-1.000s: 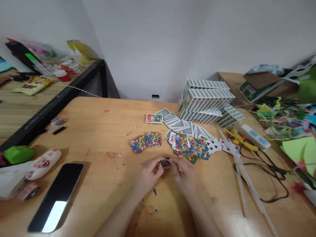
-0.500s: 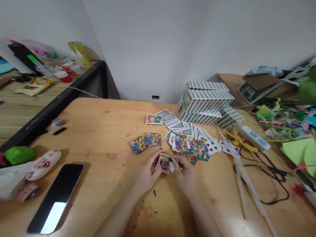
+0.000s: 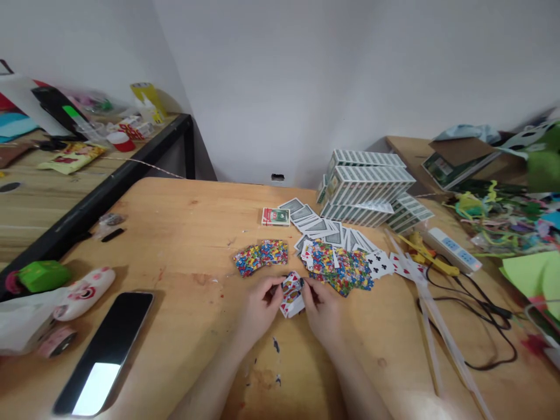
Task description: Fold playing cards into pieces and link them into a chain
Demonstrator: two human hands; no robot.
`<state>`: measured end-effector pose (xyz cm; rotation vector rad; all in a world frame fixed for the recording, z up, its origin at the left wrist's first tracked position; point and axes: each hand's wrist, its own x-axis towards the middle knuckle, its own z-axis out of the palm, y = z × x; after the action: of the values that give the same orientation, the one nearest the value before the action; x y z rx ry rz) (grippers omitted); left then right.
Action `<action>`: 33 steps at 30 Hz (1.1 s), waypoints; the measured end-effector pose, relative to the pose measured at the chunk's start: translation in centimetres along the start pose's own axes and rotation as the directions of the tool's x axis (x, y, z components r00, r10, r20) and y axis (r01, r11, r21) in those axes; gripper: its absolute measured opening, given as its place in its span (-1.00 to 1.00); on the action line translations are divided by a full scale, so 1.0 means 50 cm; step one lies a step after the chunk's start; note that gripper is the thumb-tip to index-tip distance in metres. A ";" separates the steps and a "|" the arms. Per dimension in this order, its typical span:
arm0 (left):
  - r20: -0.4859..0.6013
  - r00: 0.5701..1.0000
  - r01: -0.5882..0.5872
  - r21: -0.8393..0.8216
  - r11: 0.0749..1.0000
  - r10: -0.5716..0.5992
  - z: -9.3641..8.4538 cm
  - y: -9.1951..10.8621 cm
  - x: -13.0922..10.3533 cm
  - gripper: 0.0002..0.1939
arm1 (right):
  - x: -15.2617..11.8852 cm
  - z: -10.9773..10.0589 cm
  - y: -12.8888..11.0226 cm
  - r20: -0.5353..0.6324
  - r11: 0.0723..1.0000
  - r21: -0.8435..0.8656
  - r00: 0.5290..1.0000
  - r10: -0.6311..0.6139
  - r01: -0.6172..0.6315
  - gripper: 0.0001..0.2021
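Note:
Between my two hands is a playing card point(image 3: 290, 294) with a face figure and red marks, its lower part bent or folded. My left hand point(image 3: 261, 304) pinches its left edge, and my right hand point(image 3: 321, 304) grips the right edge near the top. Just beyond lie two colourful patterned squares point(image 3: 261, 256) side by side. Right of them is a wider spread of the same patterned pieces point(image 3: 341, 265), with a few card faces showing. Grey-backed playing cards point(image 3: 326, 226) fan out behind, beside a red and green card box point(image 3: 276, 216).
Striped card cartons point(image 3: 370, 184) are stacked at the back right. Glue sticks point(image 3: 446, 326), a yellow glue gun point(image 3: 431, 255), its black cable and a power strip point(image 3: 452, 249) lie to the right. A phone point(image 3: 105, 353) and a white pouch point(image 3: 85, 294) lie left.
The card has been turned and bent between my fingers, its lower part now showing a pale folded face. Both hands have come slightly closer together. The view has shifted slightly.

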<state>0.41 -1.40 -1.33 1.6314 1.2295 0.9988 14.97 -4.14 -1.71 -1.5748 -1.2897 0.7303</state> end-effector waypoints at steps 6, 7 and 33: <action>0.024 0.994 -0.109 0.099 0.989 0.107 -0.011 0.009 0.006 -0.81 | 0.001 0.014 0.001 0.242 0.908 0.289 0.940 0.239 -0.305 -0.67; 0.027 0.993 -0.118 0.093 0.989 0.116 -0.012 0.012 0.006 -0.80 | 0.002 0.016 -0.001 0.263 0.892 0.308 0.930 0.255 -0.332 -0.67; -0.151 0.974 0.147 -0.159 0.976 -0.171 -0.005 0.010 0.016 -0.86 | 0.024 0.046 0.000 0.081 0.969 0.245 0.995 -0.064 0.042 -0.91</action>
<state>0.51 -0.68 -0.72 1.3356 1.3401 1.1111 13.27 -2.33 -2.47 -1.3184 -1.2496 0.8971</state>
